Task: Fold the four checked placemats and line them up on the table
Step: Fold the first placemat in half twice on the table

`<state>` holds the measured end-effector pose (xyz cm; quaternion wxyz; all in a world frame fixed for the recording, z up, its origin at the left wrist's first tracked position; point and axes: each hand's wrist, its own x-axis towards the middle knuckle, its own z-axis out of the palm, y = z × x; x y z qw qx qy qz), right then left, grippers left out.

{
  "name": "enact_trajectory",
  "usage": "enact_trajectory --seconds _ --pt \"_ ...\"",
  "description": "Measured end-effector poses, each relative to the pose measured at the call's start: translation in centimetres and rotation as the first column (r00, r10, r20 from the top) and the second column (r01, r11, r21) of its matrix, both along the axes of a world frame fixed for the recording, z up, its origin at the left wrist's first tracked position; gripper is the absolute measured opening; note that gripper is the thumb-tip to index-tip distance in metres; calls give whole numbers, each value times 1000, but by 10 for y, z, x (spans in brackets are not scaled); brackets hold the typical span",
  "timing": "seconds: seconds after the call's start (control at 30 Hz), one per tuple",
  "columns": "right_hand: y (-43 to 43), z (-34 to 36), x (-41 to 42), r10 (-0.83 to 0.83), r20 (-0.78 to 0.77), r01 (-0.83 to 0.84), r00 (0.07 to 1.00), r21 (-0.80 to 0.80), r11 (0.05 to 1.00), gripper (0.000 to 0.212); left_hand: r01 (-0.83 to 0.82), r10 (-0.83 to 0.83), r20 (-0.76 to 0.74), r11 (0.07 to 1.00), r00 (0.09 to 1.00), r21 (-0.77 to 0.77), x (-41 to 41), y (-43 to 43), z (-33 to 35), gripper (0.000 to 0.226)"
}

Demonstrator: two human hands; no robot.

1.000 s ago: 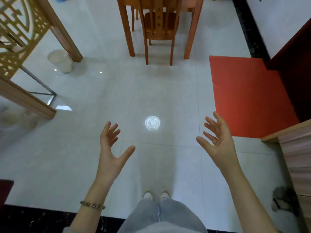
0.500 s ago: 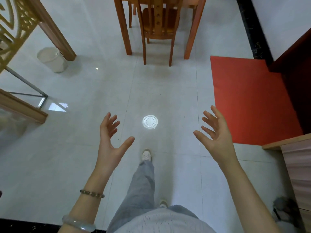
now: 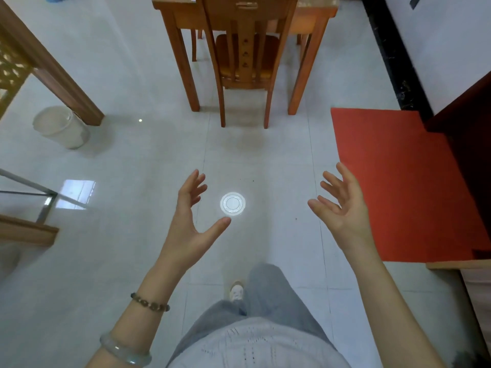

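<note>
No checked placemat shows in the head view. My left hand (image 3: 190, 221) is held out in front of me over the white tiled floor, palm turned inward, fingers spread, holding nothing. My right hand (image 3: 342, 205) is raised the same way, fingers apart and empty. Straight ahead stands a wooden table (image 3: 172, 11) with a wooden chair (image 3: 244, 62) pushed under it; only the table's near edge and legs show.
A red mat (image 3: 398, 181) lies on the floor at the right, beside a dark door. A white bucket (image 3: 59, 126) stands at the left near a wooden screen frame (image 3: 53, 67). A wooden cabinet corner (image 3: 467, 277) juts in at the lower right. A round light reflection (image 3: 232, 203) shines on the tiles.
I have stepped forward: the table and chair are nearer and larger. One leg has swung ahead. Both hands stay raised, open and empty.
</note>
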<state>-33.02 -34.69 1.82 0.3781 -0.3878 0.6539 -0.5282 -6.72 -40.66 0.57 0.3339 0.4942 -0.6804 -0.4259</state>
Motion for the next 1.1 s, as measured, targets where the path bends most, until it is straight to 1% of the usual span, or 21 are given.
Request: enact_trajectory --seconds 0.1,0.27,0.43,0.6,0.83,1.1 --pt "-53 -1 -12 0 -13 0 1000 10 1000 79 10 -10 6 1000 1000 4 -15 -50 -1 92" --pt "-150 -10 -47 7 -22 -7 1000 8 1000 76 -54 53 17 998 998 29 -43 -143 -13 92" --pt "-252 -11 -91 47 -23 -46 999 26 999 75 -90 87 74 996 993 30 -85 -241 -8 93" --pt "-350 4 -125 86 -41 -85 995 13 996 74 -125 126 97 992 987 -8 -122 -333 1 93" --pt "-463 2 -150 123 -58 -123 991 11 992 75 -223 226 64 974 972 -40 -143 -444 -2 94" --pt "-610 4 -164 87 -84 -90 993 -37 995 78 -204 206 12 976 979 -72 -153 -598 4 92"
